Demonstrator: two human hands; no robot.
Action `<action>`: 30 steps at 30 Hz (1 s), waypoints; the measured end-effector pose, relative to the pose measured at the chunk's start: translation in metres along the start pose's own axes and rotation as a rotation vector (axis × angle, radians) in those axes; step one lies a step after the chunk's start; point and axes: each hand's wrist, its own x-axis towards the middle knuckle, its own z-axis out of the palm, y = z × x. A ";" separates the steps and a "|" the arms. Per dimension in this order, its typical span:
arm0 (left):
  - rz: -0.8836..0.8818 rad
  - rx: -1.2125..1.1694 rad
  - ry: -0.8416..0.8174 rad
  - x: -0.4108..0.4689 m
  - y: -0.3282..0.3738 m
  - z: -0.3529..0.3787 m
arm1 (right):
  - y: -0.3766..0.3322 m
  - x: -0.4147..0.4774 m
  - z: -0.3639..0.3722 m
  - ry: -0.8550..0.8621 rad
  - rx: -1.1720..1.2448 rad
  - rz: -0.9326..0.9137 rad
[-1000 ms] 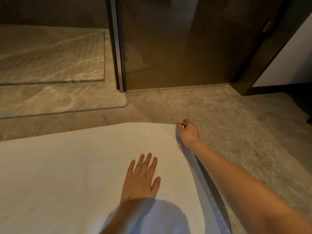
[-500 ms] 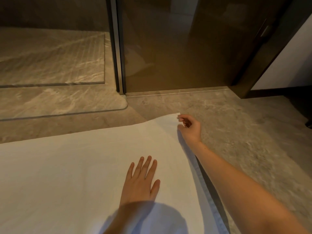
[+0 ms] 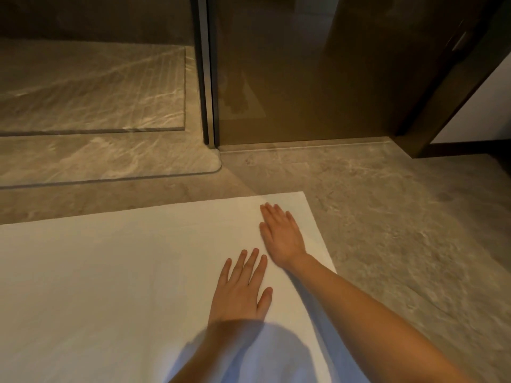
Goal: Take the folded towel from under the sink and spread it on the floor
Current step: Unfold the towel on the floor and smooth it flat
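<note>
A large white towel (image 3: 110,272) lies spread flat on the grey stone floor (image 3: 401,230), filling the lower left of the view. Its far right corner lies flat near the middle. My left hand (image 3: 240,288) rests palm down on the towel with fingers apart. My right hand (image 3: 282,236) lies flat on the towel just beyond it, near that far right corner, fingers stretched out. Neither hand grips anything.
A tinted glass panel (image 3: 290,73) with a dark metal post (image 3: 206,78) stands ahead. A raised marble shower step (image 3: 96,158) lies at the left. A dark door frame (image 3: 431,106) stands at the right.
My right hand let go of the towel's far right corner, which now lies flat, and moved onto the towel with open fingers. The left hand stayed pressed flat.
</note>
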 end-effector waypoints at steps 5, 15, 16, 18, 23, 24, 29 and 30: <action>-0.006 -0.039 -0.015 -0.002 0.001 0.002 | 0.011 0.000 -0.002 -0.042 -0.062 0.033; -0.131 -0.616 -0.074 -0.002 -0.022 -0.038 | -0.030 0.006 -0.043 -0.107 -0.054 0.089; -0.139 -0.638 -0.020 -0.006 -0.032 -0.052 | -0.040 0.004 -0.048 -0.017 0.035 0.108; -0.097 -0.512 0.053 -0.017 -0.059 -0.084 | -0.065 -0.003 -0.056 0.143 0.199 0.114; -0.040 -0.304 0.057 -0.073 -0.145 -0.173 | -0.140 -0.017 -0.073 0.189 0.403 0.022; -0.053 -0.287 0.027 -0.093 -0.164 -0.188 | -0.158 -0.019 -0.077 0.179 0.408 -0.014; -0.146 -0.187 -0.125 -0.188 -0.256 -0.244 | -0.258 -0.030 -0.099 0.082 0.431 -0.223; -0.156 -0.172 -0.111 -0.202 -0.274 -0.249 | -0.279 -0.032 -0.100 0.058 0.436 -0.249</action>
